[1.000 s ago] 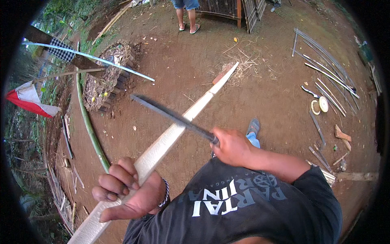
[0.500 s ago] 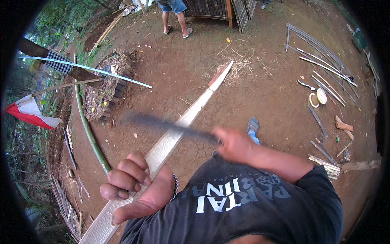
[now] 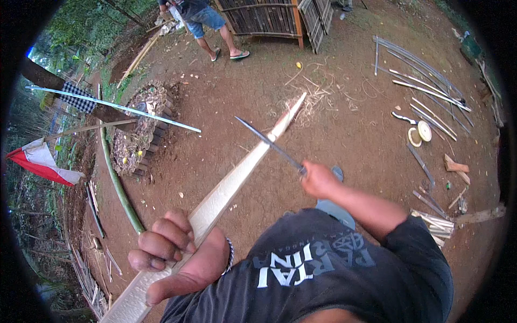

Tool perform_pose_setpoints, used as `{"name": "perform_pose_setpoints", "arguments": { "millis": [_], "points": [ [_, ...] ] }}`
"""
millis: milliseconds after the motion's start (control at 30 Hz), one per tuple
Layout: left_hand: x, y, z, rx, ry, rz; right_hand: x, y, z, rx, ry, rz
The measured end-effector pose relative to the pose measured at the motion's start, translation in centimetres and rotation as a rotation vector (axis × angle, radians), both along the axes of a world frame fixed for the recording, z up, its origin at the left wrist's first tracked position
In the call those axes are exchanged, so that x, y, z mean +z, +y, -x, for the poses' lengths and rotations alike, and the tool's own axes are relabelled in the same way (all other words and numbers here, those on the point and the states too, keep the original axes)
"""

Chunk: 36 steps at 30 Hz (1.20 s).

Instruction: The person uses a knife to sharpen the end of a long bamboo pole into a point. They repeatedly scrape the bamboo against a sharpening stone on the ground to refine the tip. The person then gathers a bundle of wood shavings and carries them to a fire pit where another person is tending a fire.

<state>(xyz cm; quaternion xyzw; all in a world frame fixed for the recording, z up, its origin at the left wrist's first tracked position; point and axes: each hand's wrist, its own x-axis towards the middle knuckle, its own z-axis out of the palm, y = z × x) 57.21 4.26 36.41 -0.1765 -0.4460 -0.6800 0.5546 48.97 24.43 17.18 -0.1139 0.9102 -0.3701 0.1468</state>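
A long pale strip of split bamboo (image 3: 218, 202) runs from the lower left toward the far middle, where it narrows to a point. My left hand (image 3: 180, 255) is closed around its near part, thumb on the near side and fingers curled over the other. In my right hand (image 3: 319, 180) is the handle of a machete (image 3: 277, 148). Its dark blade lies across the strip's far part, pointing up and to the left. The blade touches or almost touches the pale surface; I cannot tell which. My right fingers are wrapped tight on the handle.
Curly shavings (image 3: 323, 94) lie on the dirt past the strip's tip. Rods (image 3: 431, 89), a spool (image 3: 424, 131) and wood pieces (image 3: 456, 164) lie at right. A green bamboo pole (image 3: 116, 175) and a red-white flag (image 3: 46, 161) are at left. Another person (image 3: 207, 27) stands far off.
My right hand and the machete have moved outward along the strip toward its far end, and the blade is less blurred. The other person has shifted stance.
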Motion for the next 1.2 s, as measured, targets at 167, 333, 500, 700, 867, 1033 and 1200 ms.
{"name": "perform_pose_setpoints", "arguments": {
  "millis": [167,333,500,700,867,1033,1200],
  "points": [
    [-0.3,-0.4,0.8,-0.003,0.042,-0.096,3.8,-2.3,-1.9,0.217,0.275,0.273],
    [0.5,-0.7,1.3,-0.037,0.033,-0.059,-5.3,1.6,3.8,-0.018,0.043,-0.073],
    [0.6,-0.9,1.6,0.004,0.011,-0.101,-0.6,-1.1,0.8,0.184,0.203,0.193],
    [1.6,-1.5,2.4,-0.049,0.040,-0.050,-6.2,1.9,6.3,-0.017,0.012,-0.005],
    [1.6,-0.8,2.5,-0.195,0.065,-0.014,-2.6,0.2,5.2,-0.003,0.033,0.196],
    [1.6,0.1,2.9,-0.090,0.050,-0.014,-0.7,-0.7,5.5,0.014,0.086,0.141],
    [1.4,0.9,2.6,-0.160,0.049,0.029,-1.4,-0.8,5.8,0.016,0.073,0.139]
  ]
}}
